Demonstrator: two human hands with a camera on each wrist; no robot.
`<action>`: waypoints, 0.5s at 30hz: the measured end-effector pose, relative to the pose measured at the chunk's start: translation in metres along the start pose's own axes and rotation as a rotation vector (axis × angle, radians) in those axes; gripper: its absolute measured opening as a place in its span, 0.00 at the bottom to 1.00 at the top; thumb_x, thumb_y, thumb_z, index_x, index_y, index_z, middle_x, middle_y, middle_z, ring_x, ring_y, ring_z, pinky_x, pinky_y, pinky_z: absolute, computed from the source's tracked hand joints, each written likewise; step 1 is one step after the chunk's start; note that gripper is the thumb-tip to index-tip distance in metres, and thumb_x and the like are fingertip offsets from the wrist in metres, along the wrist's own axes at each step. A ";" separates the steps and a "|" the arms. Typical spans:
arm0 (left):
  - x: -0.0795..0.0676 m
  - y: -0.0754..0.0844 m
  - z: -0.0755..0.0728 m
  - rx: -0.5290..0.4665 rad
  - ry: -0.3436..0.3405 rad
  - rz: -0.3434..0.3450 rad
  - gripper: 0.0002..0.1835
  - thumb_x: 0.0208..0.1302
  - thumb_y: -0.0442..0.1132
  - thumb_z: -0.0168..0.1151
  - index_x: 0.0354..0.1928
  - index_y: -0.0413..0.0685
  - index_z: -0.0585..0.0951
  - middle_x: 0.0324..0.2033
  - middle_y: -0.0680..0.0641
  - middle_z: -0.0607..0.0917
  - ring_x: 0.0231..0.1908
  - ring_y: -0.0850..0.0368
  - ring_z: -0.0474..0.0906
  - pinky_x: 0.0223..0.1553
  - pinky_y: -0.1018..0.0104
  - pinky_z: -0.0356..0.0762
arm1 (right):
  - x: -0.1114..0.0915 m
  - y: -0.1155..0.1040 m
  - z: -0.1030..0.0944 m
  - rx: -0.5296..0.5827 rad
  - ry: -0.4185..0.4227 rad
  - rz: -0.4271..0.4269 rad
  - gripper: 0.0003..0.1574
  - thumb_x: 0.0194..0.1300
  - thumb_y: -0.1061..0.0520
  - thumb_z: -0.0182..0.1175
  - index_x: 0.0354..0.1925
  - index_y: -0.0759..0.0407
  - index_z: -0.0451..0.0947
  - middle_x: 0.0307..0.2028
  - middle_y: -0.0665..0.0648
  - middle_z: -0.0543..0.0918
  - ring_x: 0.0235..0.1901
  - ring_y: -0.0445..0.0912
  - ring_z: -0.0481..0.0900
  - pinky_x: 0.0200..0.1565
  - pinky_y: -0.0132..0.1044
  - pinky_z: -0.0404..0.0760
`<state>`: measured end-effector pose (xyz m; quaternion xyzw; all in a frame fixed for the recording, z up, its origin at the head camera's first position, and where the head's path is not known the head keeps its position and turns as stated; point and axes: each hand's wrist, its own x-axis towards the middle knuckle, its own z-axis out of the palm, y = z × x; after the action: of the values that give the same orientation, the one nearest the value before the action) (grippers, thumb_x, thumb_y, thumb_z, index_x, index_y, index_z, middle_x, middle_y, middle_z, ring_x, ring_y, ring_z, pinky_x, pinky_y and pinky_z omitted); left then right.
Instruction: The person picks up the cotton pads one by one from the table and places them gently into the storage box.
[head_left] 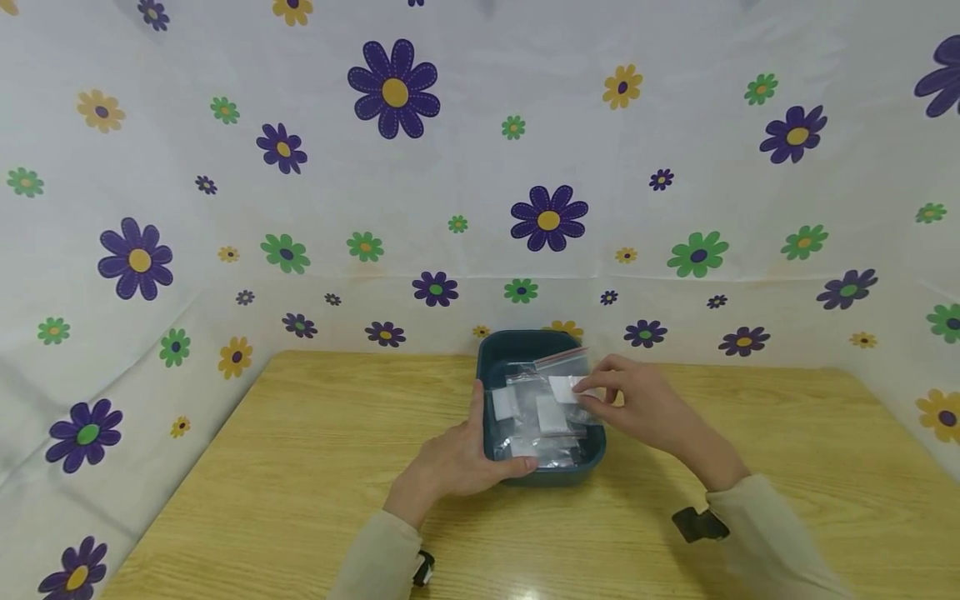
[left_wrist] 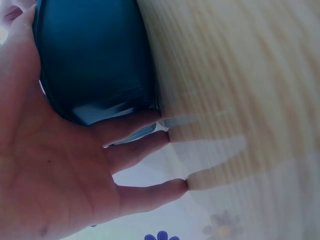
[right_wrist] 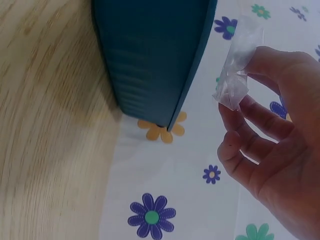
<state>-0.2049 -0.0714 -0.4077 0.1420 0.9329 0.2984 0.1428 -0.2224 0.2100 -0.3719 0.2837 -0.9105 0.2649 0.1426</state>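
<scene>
A dark teal plastic bin (head_left: 542, 477) stands on the wooden table, holding several clear zip-lock bags (head_left: 504, 403) with white labels. My right hand (head_left: 630, 398) pinches one clear zip-lock bag (head_left: 564, 365) between thumb and fingers, above the bin's right side. In the right wrist view, this bag (right_wrist: 235, 75) looks crumpled at the fingertips, higher than the bin's rim. My left hand (head_left: 457, 458) is against the bin's left front corner, thumb stretched over the front rim. Its other fingers (left_wrist: 145, 195) reach down straight to the tabletop beside the bin wall (left_wrist: 95, 55).
Wood-grain tabletop (head_left: 322, 450) spreads to both sides of the bin. A white sheet with printed flowers (head_left: 465, 167) hangs behind the table and along its left and right sides, close to the bin's far end. Dark straps (head_left: 701, 525) circle the wrists.
</scene>
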 end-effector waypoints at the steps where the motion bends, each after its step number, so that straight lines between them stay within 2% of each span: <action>1: 0.000 0.000 0.000 -0.002 0.001 0.002 0.72 0.54 0.78 0.63 0.82 0.52 0.30 0.72 0.34 0.71 0.60 0.40 0.80 0.60 0.44 0.78 | 0.001 -0.002 0.002 -0.006 -0.006 -0.006 0.09 0.62 0.62 0.73 0.41 0.51 0.90 0.35 0.49 0.83 0.31 0.38 0.75 0.29 0.28 0.76; 9: 0.002 -0.003 0.000 0.002 -0.004 0.007 0.72 0.54 0.79 0.62 0.82 0.53 0.30 0.73 0.34 0.71 0.60 0.41 0.81 0.58 0.44 0.79 | 0.009 -0.015 0.018 -0.094 -0.040 -0.071 0.07 0.62 0.60 0.73 0.40 0.52 0.90 0.36 0.51 0.84 0.31 0.39 0.75 0.31 0.28 0.77; 15: 0.003 -0.004 0.001 0.009 -0.001 0.022 0.72 0.54 0.79 0.62 0.82 0.52 0.30 0.73 0.35 0.70 0.60 0.41 0.81 0.58 0.45 0.79 | 0.012 -0.019 0.026 -0.116 -0.052 -0.098 0.07 0.61 0.60 0.73 0.40 0.54 0.90 0.36 0.52 0.84 0.30 0.39 0.76 0.31 0.28 0.78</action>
<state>-0.2081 -0.0725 -0.4111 0.1528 0.9326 0.2955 0.1395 -0.2232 0.1765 -0.3804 0.3261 -0.9127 0.1970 0.1478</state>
